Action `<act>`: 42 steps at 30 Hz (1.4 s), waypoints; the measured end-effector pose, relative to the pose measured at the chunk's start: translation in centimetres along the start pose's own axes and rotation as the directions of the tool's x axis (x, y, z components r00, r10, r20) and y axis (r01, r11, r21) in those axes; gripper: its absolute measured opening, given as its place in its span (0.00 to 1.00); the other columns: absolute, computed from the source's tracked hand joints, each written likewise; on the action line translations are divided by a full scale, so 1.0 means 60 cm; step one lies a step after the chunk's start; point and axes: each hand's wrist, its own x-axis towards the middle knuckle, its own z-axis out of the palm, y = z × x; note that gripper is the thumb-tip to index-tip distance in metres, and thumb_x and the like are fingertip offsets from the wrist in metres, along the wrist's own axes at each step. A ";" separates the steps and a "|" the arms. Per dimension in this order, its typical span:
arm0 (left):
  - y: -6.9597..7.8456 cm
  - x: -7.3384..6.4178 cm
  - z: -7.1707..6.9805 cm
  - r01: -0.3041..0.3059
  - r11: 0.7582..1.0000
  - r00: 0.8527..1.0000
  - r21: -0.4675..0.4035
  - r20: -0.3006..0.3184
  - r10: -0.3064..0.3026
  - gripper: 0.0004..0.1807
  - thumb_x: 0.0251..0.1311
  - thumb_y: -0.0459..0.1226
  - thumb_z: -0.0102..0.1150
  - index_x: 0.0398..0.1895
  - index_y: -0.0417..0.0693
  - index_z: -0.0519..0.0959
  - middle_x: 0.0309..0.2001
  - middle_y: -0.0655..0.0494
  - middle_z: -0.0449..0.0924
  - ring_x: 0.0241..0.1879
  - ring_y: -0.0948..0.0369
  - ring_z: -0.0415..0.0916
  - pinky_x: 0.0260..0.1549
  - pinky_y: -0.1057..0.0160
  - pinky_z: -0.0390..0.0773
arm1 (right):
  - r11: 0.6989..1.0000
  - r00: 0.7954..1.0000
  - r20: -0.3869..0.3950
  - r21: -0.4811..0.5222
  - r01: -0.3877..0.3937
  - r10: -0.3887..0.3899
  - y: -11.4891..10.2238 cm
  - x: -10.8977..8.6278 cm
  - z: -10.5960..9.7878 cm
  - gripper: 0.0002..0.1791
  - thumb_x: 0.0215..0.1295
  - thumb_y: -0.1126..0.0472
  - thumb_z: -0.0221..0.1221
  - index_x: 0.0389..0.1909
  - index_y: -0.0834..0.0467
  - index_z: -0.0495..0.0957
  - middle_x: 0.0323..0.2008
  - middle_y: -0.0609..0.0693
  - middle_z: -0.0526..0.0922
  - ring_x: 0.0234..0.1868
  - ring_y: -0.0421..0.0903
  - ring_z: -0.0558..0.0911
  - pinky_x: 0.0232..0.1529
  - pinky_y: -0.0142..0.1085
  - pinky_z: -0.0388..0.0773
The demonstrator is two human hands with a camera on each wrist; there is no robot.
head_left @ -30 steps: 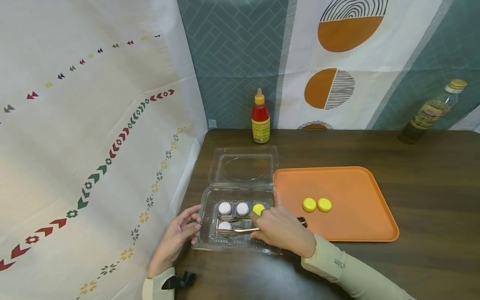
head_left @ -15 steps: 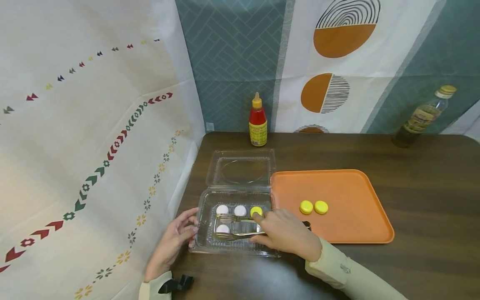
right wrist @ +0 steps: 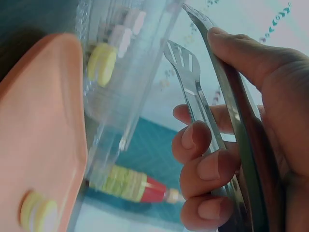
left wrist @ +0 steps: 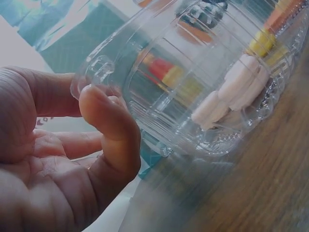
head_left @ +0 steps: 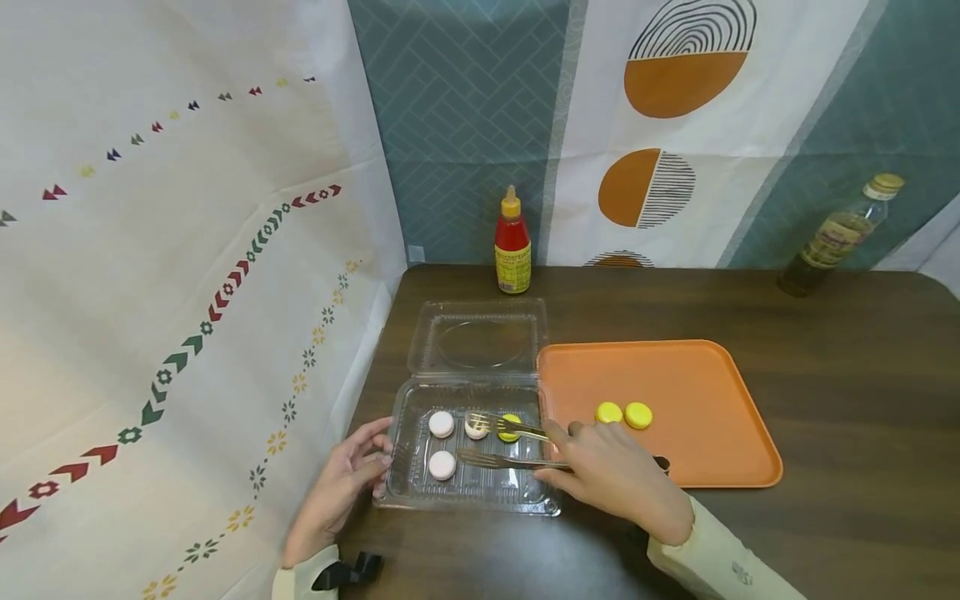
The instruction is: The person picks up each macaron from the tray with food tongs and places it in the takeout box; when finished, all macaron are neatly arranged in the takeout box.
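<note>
My left hand pinches the left rim of a clear plastic clamshell box, thumb and finger at its edge in the left wrist view. My right hand grips metal tongs, their slotted tips spread apart with nothing between them. The tongs hang over the box in the head view. Inside it, white macarons and a yellow macaron form the back row, partly covered by the upper tong arm. Another white macaron sits at the front left, just left of the lower arm.
An orange tray lies right against the box, bearing two yellow macarons. The box's hinged lid is laid back behind it. A red sauce bottle and an oil bottle stand along the table's back edge.
My right hand has moved right, drawing the tongs off the front-left white macaron and spreading their tips wider. The left hand stays at the box rim. The head view has shifted slightly.
</note>
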 end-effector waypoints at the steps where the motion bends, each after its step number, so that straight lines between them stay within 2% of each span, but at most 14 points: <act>1: 0.000 0.000 0.000 -0.001 1.000 1.000 -0.002 0.000 0.001 0.33 0.62 0.19 0.51 0.70 0.20 0.56 0.41 0.47 0.68 0.26 0.65 0.70 0.18 0.72 0.73 | 1.000 1.000 -0.004 0.006 -0.011 0.011 0.003 -0.005 -0.002 0.25 0.61 0.39 0.67 0.43 0.56 0.77 0.16 0.40 0.61 0.12 0.35 0.56 0.14 0.27 0.52; 8: -0.002 0.000 0.001 -0.007 1.000 1.000 -0.010 -0.006 0.007 0.32 0.61 0.19 0.51 0.70 0.20 0.56 0.41 0.48 0.69 0.26 0.66 0.71 0.18 0.72 0.73 | 0.994 0.994 -0.004 -0.015 -0.107 0.107 0.028 -0.041 -0.016 0.24 0.59 0.42 0.70 0.44 0.56 0.78 0.18 0.40 0.59 0.18 0.36 0.60 0.13 0.28 0.54; 13: -0.003 -0.001 0.000 -0.019 1.000 1.000 -0.010 0.011 0.019 0.32 0.62 0.19 0.51 0.70 0.20 0.56 0.41 0.49 0.69 0.26 0.67 0.71 0.18 0.73 0.74 | 0.989 0.989 -0.055 -0.043 -0.140 0.138 0.054 -0.071 -0.019 0.25 0.54 0.43 0.73 0.39 0.54 0.73 0.17 0.39 0.55 0.15 0.35 0.56 0.14 0.29 0.53; 22: -0.004 -0.001 -0.002 -0.021 1.000 1.000 -0.008 0.013 0.021 0.33 0.62 0.19 0.51 0.70 0.20 0.56 0.41 0.49 0.69 0.27 0.67 0.71 0.19 0.73 0.74 | 0.980 0.977 -0.079 -0.013 -0.198 0.196 0.094 -0.118 -0.028 0.28 0.54 0.40 0.71 0.42 0.54 0.70 0.16 0.37 0.58 0.15 0.33 0.57 0.15 0.30 0.55; 26: -0.002 -0.002 -0.002 -0.024 1.000 1.000 -0.010 0.014 0.024 0.32 0.63 0.20 0.51 0.70 0.20 0.56 0.41 0.48 0.69 0.26 0.67 0.70 0.19 0.73 0.74 | 0.967 0.965 -0.061 0.012 -0.255 0.256 0.109 -0.138 -0.035 0.27 0.56 0.42 0.71 0.43 0.55 0.71 0.17 0.37 0.61 0.16 0.34 0.59 0.16 0.31 0.57; 30: -0.002 -0.001 -0.002 -0.022 1.000 1.000 -0.011 0.012 0.023 0.32 0.63 0.20 0.51 0.70 0.20 0.56 0.41 0.48 0.69 0.26 0.67 0.70 0.19 0.73 0.74 | 0.945 0.944 -0.053 -0.025 -0.327 0.325 0.122 -0.157 -0.043 0.26 0.57 0.42 0.70 0.42 0.55 0.73 0.16 0.38 0.61 0.15 0.35 0.60 0.13 0.33 0.57; 35: -0.003 0.000 -0.001 -0.013 1.000 1.000 -0.003 0.006 0.013 0.32 0.62 0.19 0.51 0.70 0.21 0.57 0.41 0.49 0.69 0.26 0.66 0.71 0.19 0.73 0.74 | 0.911 0.911 -0.045 -0.034 -0.412 0.410 0.139 -0.180 -0.053 0.30 0.57 0.40 0.70 0.51 0.57 0.77 0.16 0.39 0.62 0.14 0.38 0.61 0.11 0.35 0.57; 39: -0.003 -0.001 -0.002 -0.007 1.000 1.000 0.003 0.000 0.007 0.32 0.62 0.20 0.52 0.70 0.21 0.57 0.41 0.49 0.69 0.26 0.66 0.71 0.19 0.72 0.74 | 0.910 0.909 -0.084 -0.050 -0.412 0.408 0.156 -0.197 -0.054 0.32 0.54 0.41 0.72 0.53 0.57 0.78 0.14 0.39 0.59 0.13 0.38 0.59 0.11 0.34 0.56; 42: -0.002 -0.001 -0.003 -0.003 1.000 1.000 0.005 -0.001 0.003 0.32 0.62 0.20 0.52 0.70 0.21 0.57 0.41 0.49 0.69 0.26 0.66 0.71 0.19 0.72 0.74 | 0.913 0.913 -0.101 -0.066 -0.403 0.395 0.164 -0.206 -0.054 0.32 0.51 0.41 0.73 0.49 0.58 0.79 0.13 0.38 0.56 0.13 0.38 0.58 0.11 0.34 0.55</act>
